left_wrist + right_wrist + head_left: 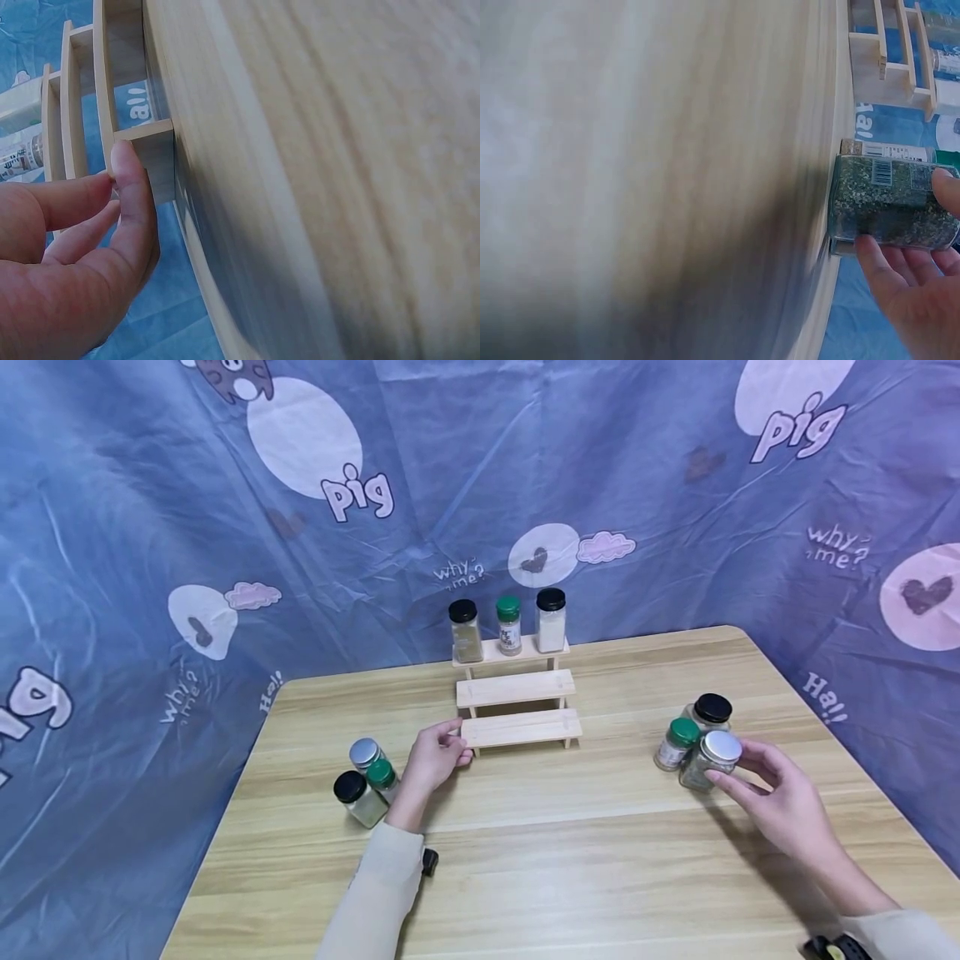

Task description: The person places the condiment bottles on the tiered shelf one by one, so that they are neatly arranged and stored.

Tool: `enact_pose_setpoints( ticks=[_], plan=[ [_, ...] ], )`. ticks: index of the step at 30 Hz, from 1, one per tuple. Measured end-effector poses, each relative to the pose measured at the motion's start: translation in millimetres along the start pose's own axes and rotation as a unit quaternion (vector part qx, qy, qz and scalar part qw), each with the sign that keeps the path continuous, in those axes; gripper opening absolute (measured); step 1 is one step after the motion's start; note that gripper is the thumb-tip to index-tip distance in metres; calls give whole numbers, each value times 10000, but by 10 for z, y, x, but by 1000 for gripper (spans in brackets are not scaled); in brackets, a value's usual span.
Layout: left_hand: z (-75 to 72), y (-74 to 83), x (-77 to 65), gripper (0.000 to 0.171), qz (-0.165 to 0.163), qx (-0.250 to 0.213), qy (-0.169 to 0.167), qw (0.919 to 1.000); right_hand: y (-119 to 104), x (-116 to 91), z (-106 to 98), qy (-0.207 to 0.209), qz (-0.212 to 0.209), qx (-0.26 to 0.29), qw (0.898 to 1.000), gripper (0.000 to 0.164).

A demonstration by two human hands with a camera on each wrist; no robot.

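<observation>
A three-step wooden spice rack stands at the back of the table. My left hand pinches the left end of its lowest step; in the left wrist view the thumb and fingers meet at that step's corner. On the right, my right hand grips a silver-lidded glass spice jar, thumb on one side and fingers on the other. Dried green herbs fill this jar in the right wrist view. Close beside it are a green-capped shaker and a black-lidded jar, partly hidden.
The rack's top step bears a black-lidded jar, a green-capped shaker and a jar of white contents. Left of my left forearm stand a black-lidded jar, a silver-lidded jar and a green-capped shaker. A blue curtain hangs behind.
</observation>
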State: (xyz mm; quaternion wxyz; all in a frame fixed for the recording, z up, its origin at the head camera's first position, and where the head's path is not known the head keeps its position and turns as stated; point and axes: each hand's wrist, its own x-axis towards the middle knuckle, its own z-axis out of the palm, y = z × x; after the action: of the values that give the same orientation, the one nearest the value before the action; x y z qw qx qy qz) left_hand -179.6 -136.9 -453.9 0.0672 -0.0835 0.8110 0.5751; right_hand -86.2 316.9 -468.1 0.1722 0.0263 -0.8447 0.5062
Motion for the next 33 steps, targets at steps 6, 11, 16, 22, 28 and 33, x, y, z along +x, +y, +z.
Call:
enact_pose_setpoints(
  ticks=[6,11,16,22,28,33],
  plan=[
    [-17,8,7,45,-8,-40,-1,10000,-46,-79,4,-69,-65,-84,9999,52],
    [-45,29,16,45,12,-35,23,10000,-133,-146,73,-190,-257,13,9995,54],
    [-57,32,22,45,36,12,13,10000,-260,-159,222,-415,-505,218,9976,56],
    [-30,13,29,44,64,95,54,9999,-441,-50,467,-726,-695,445,9939,56],
    [1,-13,40,44,107,175,73,9998,-626,183,789,-1104,-775,707,9883,52],
    [18,-24,35,44,111,126,117,9998,-826,477,1086,-1553,-570,723,9836,53]
  ],
)
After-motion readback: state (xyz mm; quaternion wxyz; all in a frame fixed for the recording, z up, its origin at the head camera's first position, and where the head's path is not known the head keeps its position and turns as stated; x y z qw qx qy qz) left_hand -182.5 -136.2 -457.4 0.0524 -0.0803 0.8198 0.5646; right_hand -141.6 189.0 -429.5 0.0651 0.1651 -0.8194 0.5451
